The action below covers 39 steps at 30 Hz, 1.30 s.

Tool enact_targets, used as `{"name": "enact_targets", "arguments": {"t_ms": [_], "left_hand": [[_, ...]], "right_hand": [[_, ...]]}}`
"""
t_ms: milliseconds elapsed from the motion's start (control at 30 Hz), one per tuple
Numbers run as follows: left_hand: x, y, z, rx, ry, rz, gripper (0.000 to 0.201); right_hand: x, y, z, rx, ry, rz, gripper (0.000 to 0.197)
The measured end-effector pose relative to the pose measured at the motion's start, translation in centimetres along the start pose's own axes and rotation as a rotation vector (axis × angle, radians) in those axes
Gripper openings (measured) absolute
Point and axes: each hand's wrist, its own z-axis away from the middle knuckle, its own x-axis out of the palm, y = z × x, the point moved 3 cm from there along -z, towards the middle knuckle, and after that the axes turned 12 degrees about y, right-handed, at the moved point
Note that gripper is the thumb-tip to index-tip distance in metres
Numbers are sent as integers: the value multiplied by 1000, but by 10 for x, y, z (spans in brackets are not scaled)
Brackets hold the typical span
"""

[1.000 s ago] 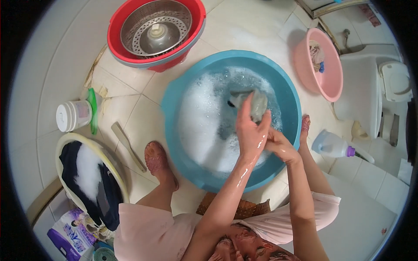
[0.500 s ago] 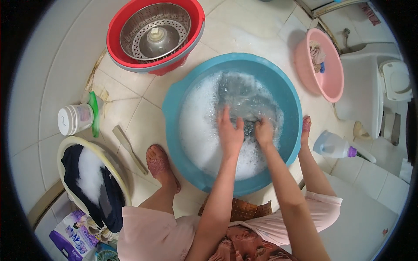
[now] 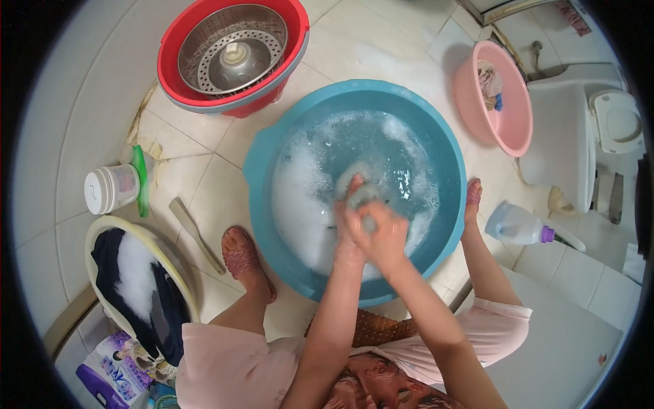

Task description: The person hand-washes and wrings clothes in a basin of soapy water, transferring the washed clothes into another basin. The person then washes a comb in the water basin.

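Observation:
A large blue basin [image 3: 260, 157] of sudsy water stands on the floor before me. My two hands meet above its middle, fingers closed around a small wet bunch of pale grey cloth [image 3: 364, 195]. My left hand [image 3: 346, 225] is on the left of the bunch, its fingertips partly hidden by the cloth and the other hand. From the right, my right hand [image 3: 385, 235] presses over it with bent fingers. White foam [image 3: 300, 218] lies thickest along the basin's left side, and the lower part of the cloth cannot be made out.
A red spin-mop bucket [image 3: 167, 58] stands far left, a pink basin [image 3: 514, 126] with clothes far right. At left are a cream basin [image 3: 102, 225] of dark, foamy clothes, a white tub [image 3: 112, 189] and a brush [image 3: 194, 232]. A purple-capped bottle [image 3: 514, 223] lies right.
My hands have come together from being apart in the water. The grey cloth, spread out under the surface before, is now bunched between them, and more open water shows.

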Motion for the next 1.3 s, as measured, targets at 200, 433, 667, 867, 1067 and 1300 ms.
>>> {"name": "enact_targets", "arguments": {"t_ms": [200, 433, 667, 867, 1067, 1300], "left_hand": [[48, 19, 44, 519, 133, -276, 39], [33, 52, 39, 884, 323, -1112, 65], [39, -14, 21, -39, 121, -222, 66], [58, 1, 63, -112, -255, 259, 45], [19, -10, 17, 362, -92, 11, 32], [99, 11, 77, 278, 49, -241, 39]], "right_hand": [[16, 83, -63, 478, -37, 178, 25], [16, 101, -15, -88, -534, 335, 43], [-2, 80, 4, 456, -3, -111, 35], [-49, -27, 34, 159, -234, -175, 21], [-12, 25, -7, 224, 97, 82, 17], [-40, 99, -26, 599, -534, -207, 35]]}}
